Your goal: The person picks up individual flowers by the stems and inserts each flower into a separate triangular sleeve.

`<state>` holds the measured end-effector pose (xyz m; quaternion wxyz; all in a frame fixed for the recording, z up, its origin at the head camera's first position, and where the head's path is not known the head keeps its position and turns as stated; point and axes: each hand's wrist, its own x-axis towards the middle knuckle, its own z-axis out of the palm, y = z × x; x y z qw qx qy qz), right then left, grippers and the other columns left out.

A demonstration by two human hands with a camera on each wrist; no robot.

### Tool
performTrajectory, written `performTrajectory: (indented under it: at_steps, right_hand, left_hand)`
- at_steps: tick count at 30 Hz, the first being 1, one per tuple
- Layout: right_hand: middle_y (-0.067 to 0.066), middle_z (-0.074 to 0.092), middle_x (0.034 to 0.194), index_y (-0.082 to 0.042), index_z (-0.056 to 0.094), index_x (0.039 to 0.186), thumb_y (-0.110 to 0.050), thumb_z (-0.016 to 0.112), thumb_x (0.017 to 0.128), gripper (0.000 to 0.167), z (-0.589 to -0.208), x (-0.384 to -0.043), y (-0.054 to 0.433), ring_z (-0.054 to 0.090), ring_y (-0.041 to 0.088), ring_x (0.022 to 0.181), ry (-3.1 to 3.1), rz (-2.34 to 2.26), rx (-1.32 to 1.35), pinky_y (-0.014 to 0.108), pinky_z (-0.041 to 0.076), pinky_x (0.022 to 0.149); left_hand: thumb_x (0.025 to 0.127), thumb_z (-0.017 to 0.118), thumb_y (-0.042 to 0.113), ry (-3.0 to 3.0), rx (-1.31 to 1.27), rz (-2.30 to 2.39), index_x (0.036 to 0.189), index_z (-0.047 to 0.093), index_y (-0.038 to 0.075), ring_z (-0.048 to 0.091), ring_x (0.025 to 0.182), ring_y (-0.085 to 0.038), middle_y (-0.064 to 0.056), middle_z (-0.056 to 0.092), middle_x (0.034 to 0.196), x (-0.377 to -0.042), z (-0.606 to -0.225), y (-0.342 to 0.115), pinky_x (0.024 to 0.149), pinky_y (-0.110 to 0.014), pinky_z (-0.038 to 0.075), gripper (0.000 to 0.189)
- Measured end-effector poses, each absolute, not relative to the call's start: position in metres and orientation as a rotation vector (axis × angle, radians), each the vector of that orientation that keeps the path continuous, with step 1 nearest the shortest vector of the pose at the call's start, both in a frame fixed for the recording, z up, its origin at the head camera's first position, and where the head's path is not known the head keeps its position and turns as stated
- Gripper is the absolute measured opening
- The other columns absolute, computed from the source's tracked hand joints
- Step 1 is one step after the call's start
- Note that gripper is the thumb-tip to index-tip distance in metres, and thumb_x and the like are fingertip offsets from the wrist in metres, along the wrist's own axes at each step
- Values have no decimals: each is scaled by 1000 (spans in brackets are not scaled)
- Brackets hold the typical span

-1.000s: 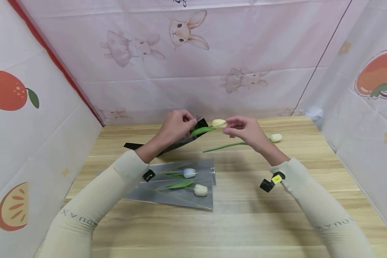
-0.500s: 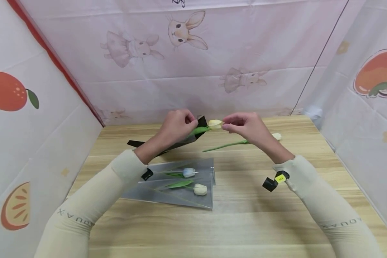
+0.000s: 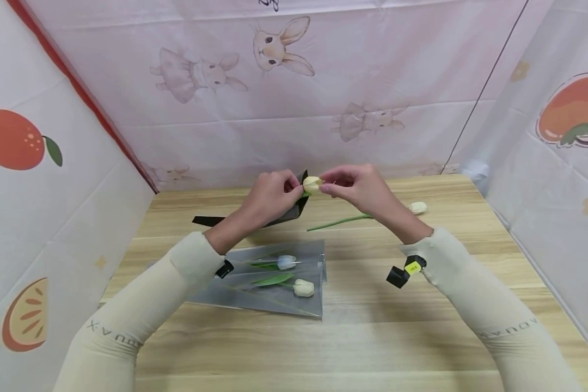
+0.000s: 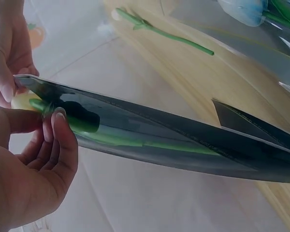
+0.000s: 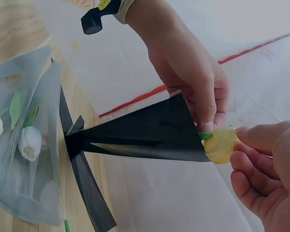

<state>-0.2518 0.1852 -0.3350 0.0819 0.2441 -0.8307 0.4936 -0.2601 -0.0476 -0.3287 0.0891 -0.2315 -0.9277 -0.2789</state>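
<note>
Printed along the left sleeve (image 3: 117, 333): "AQUAX", upside down from the head view. Same lettering on the right sleeve (image 3: 512, 329), only partly legible. Yellow tag (image 3: 413, 267) at the right wrist too small to read.

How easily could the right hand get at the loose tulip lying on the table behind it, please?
Probably easily, once freed: the right hand pinches the yellow tulip at the black sleeve, and the loose tulip lies bare on the table just beyond that wrist, uncovered.
</note>
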Motion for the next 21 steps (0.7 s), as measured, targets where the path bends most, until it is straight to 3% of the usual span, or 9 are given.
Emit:
performTrajectory:
  at_steps: [11,17,21]
  right_hand:
    - [10,80,101,-7,79,111,-21,78,93,22,-324,-250,171,76,17,81,-2509,1414,791,25,61,72]
    - [11,81,101,-7,79,108,-19,77,94,18,-322,-253,161,77,24,81,-2576,1420,809,23,58,68]
    - [10,81,100,-8,81,107,-18,76,95,16,-329,-256,156,74,17,74,-2611,1334,855,27,59,68]
  left_hand:
    - [103,58,20,-2644,-729,-902,99,69,5,57,69,-20,-9,71,86,-251,-319,-53,65,-30,46,19]
    - [105,54,21,-2628,-777,-875,100,67,7,53,66,-19,-7,67,82,-245,-315,-54,64,-30,43,19]
    - [105,56,21,-2622,-819,-847,102,67,6,56,68,-19,-7,69,83,-240,-314,-52,66,-31,46,19]
